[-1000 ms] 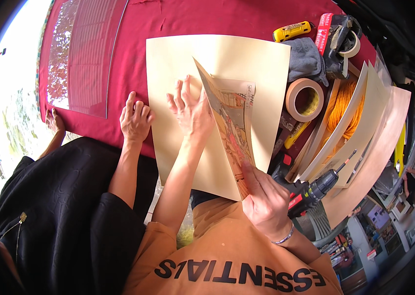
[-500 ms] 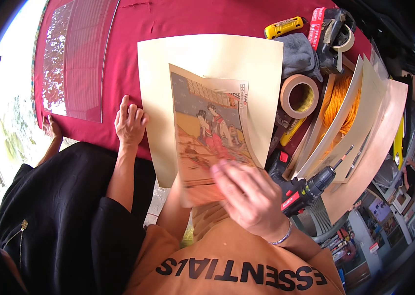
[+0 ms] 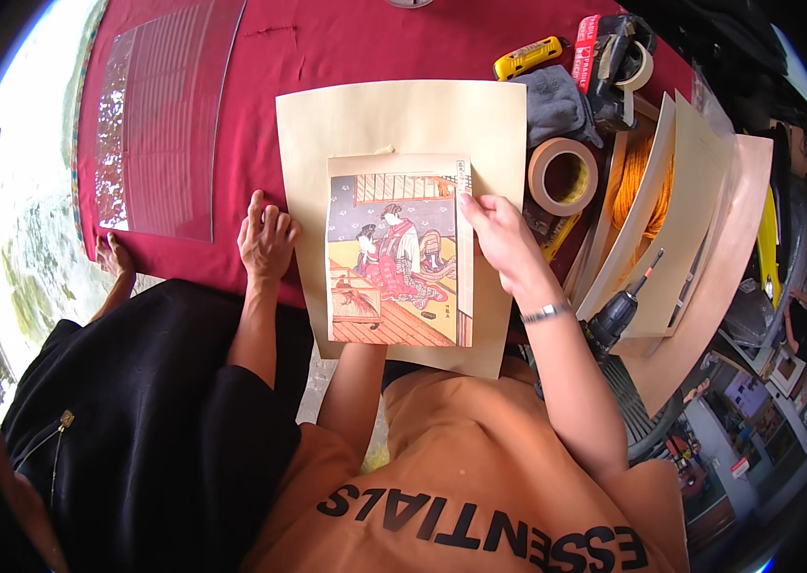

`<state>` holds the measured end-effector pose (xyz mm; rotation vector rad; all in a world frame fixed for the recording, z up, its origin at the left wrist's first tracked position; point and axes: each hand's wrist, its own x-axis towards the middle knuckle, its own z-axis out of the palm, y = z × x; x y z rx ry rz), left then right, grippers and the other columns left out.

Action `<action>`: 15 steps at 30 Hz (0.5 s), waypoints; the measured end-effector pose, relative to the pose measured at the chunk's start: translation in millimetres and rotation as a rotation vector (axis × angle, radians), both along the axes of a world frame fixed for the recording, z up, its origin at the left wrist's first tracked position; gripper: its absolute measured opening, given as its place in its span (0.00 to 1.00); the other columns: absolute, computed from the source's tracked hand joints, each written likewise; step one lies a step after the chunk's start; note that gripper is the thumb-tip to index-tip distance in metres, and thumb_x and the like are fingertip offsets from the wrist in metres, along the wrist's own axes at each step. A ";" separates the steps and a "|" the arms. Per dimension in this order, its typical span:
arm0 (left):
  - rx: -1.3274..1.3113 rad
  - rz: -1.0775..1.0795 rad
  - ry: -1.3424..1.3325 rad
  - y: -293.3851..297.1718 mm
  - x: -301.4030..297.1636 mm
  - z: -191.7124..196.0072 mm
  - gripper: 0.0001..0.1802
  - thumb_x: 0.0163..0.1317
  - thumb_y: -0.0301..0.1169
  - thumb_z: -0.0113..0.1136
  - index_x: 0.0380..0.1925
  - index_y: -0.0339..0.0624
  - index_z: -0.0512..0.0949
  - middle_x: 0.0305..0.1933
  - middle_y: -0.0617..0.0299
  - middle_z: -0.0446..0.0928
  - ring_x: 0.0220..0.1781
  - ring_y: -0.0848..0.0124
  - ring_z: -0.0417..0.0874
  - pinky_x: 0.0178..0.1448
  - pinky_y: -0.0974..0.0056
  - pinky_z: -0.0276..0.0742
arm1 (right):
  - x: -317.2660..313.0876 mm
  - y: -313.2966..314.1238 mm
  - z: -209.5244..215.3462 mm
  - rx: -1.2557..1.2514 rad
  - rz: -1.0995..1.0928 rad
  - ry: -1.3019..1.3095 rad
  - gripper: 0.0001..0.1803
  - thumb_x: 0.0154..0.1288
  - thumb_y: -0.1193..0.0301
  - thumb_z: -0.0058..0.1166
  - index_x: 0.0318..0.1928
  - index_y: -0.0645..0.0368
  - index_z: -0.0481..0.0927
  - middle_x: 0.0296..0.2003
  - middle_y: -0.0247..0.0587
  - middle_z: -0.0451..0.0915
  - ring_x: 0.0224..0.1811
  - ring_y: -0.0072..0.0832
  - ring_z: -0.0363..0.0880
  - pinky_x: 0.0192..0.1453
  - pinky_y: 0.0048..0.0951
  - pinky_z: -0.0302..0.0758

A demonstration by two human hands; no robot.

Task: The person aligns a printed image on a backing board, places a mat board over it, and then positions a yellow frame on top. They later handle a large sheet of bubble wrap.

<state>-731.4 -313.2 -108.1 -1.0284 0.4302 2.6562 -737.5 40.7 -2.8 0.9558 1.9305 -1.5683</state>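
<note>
A colourful print [image 3: 394, 258] of robed figures in a room lies face up on a beige backing board [image 3: 403, 119], which rests on a red-covered table [image 3: 327, 48]. My right hand [image 3: 504, 244] grips the print's right edge near its top corner, fingers on top. My left forearm [image 3: 354, 387] runs up from below and goes under the print's lower edge, so my left hand is hidden. Another person's hand [image 3: 265, 239] rests flat on the red cloth, just left of the board.
A clear ribbed sheet [image 3: 165, 124] lies at the far left. Right of the board are a brown tape roll [image 3: 563, 177], grey cloth [image 3: 556, 100], yellow utility knife [image 3: 530, 57], stacked beige boards [image 3: 700, 191] over orange cord [image 3: 637, 191], and a power drill [image 3: 614, 320].
The print went from standing on edge to lying flat and face up on the board. My right hand moved from its lower edge to its right edge. My left hand disappeared beneath it.
</note>
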 end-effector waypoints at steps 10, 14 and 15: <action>-0.294 -0.071 0.061 62.7 75.1 31.6 0.13 0.75 0.36 0.46 0.50 0.41 0.72 0.42 0.63 0.76 0.39 0.71 0.76 0.44 0.66 0.74 | -24.9 -8.3 -44.3 -0.006 -0.137 0.118 0.14 0.66 0.66 0.63 0.32 0.68 0.82 0.23 0.35 0.79 0.22 0.18 0.71 0.25 0.25 0.68; -1.345 -0.078 -0.002 99.1 70.2 94.1 0.12 0.77 0.34 0.46 0.44 0.36 0.74 0.35 0.64 0.78 0.33 0.78 0.75 0.36 0.72 0.72 | -18.9 -10.6 -55.2 0.112 -0.148 0.146 0.14 0.65 0.67 0.62 0.31 0.68 0.83 0.20 0.36 0.79 0.20 0.19 0.72 0.26 0.26 0.69; -1.415 -0.020 0.113 99.4 56.2 98.9 0.12 0.77 0.33 0.46 0.44 0.35 0.75 0.36 0.63 0.78 0.32 0.80 0.74 0.35 0.73 0.69 | -19.9 -12.5 -54.2 0.139 -0.121 0.152 0.14 0.66 0.67 0.62 0.30 0.68 0.83 0.20 0.37 0.79 0.20 0.19 0.73 0.26 0.26 0.70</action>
